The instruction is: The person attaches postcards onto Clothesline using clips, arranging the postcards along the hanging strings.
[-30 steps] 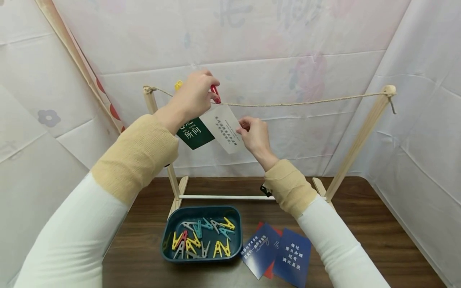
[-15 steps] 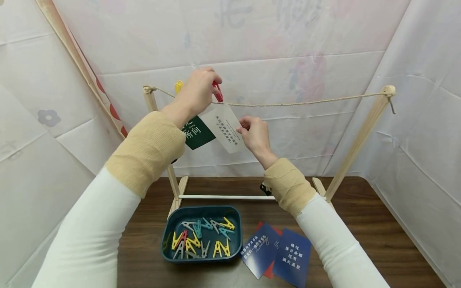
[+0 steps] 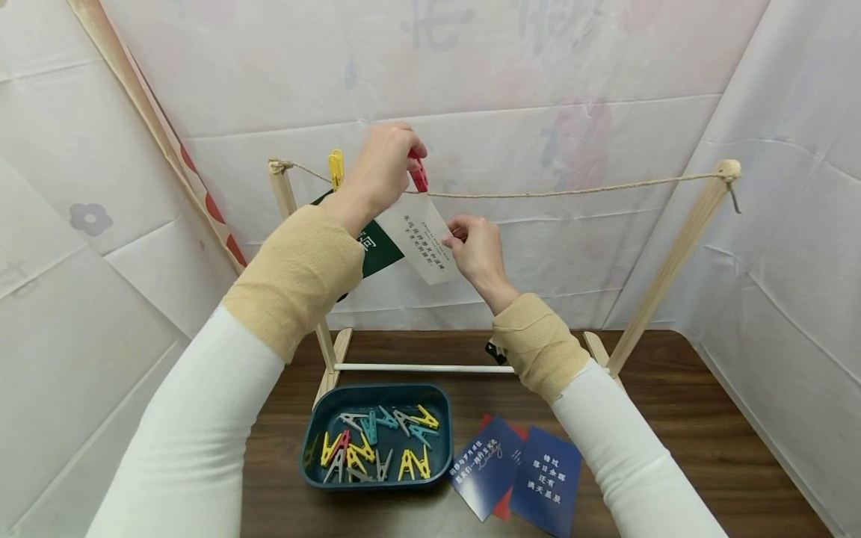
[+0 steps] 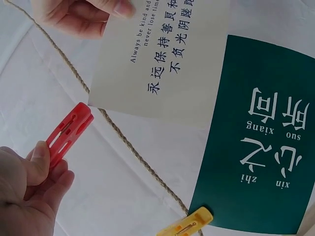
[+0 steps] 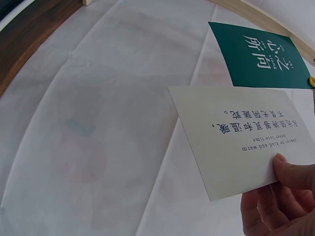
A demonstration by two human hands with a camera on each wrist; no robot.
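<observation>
My left hand (image 3: 383,168) pinches a red clothespin (image 4: 70,133) by its handle end. The clothespin's tip sits at the upper right corner of a white card (image 3: 422,243), right at the rope (image 3: 572,192). With thumb and fingers, my right hand (image 3: 479,255) pinches that card by its right edge. The card is tilted, its printed side facing me. Left of it hangs a green card (image 4: 256,132), clipped to the rope by a yellow clothespin (image 3: 335,167). In the head view my left hand and wrist partly cover the green card.
The rope runs between two wooden posts (image 3: 673,273), joined low by a white rod (image 3: 424,368). On the table (image 3: 706,448) stands a dark blue tray (image 3: 309,478) of several clothespins in mixed colours. Blue cards (image 3: 546,478) and a red card (image 3: 501,509) lie beside it.
My left hand has shifted to the right with the red clothespin, from along the card's top edge to its upper right corner. My right hand has stayed nearly still on the card.
</observation>
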